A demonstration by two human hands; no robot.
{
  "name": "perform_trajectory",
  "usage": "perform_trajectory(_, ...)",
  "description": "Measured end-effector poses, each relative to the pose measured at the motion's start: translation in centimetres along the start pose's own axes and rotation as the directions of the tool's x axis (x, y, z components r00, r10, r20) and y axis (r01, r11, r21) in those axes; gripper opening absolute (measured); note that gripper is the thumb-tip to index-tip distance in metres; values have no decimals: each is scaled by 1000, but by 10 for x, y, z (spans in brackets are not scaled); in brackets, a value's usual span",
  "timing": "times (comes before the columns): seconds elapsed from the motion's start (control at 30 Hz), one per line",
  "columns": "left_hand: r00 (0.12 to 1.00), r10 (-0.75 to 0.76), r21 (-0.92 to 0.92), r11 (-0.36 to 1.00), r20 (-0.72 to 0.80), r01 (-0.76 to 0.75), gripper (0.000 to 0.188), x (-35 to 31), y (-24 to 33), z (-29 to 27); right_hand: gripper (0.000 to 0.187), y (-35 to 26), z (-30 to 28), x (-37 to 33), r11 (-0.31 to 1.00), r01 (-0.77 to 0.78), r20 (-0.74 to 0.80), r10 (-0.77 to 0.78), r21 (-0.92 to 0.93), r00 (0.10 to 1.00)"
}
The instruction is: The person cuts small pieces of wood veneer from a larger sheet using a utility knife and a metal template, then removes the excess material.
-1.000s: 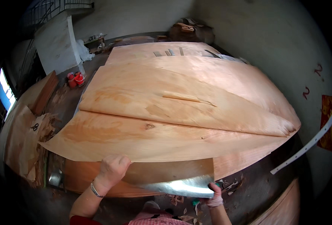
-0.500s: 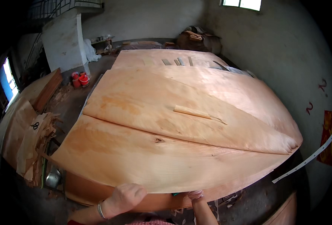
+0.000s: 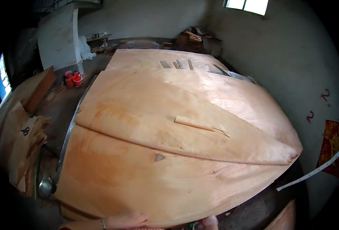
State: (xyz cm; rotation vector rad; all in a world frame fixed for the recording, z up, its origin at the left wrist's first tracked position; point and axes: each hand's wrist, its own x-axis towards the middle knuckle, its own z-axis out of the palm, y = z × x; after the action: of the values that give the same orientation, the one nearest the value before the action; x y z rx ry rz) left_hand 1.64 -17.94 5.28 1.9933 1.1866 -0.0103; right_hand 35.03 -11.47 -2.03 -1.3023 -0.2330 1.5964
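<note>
A broad, pale wood veneer sheet covers the near part of the worktop, with a small knot hole in it. My left hand, slightly blurred, is closed on its near edge. At the lower rim, to the right, my right hand is partly cut off under that edge; its fingers look closed, with a bit of green beside them that I cannot make out. Another veneer sheet, its near edge raised in a long curve, lies beyond, bearing a narrow rolled veneer strip.
Several flat strips lie on the far sheets. Left on the floor are red buckets, stacked veneer offcuts with scissors, and a metal bowl. A white perforated strip juts out at right, near the wall.
The near veneer sheet has been drawn nearer and lower, now hiding most of the brown panel beneath. Both hands have dropped toward the lower rim, and the whole view has shifted slightly.
</note>
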Motion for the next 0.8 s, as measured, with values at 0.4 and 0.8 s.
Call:
perform_trajectory(0.4,792,245,436,899,-560,30,81,177,-115,-139,19,-150,108,20,445,354,201,-356,-823,913)
perform_trajectory(0.8,823,244,579,806,-513,121,85,238,-147,-211,24,-202,301,263,-602,416,618,-170,-682,767)
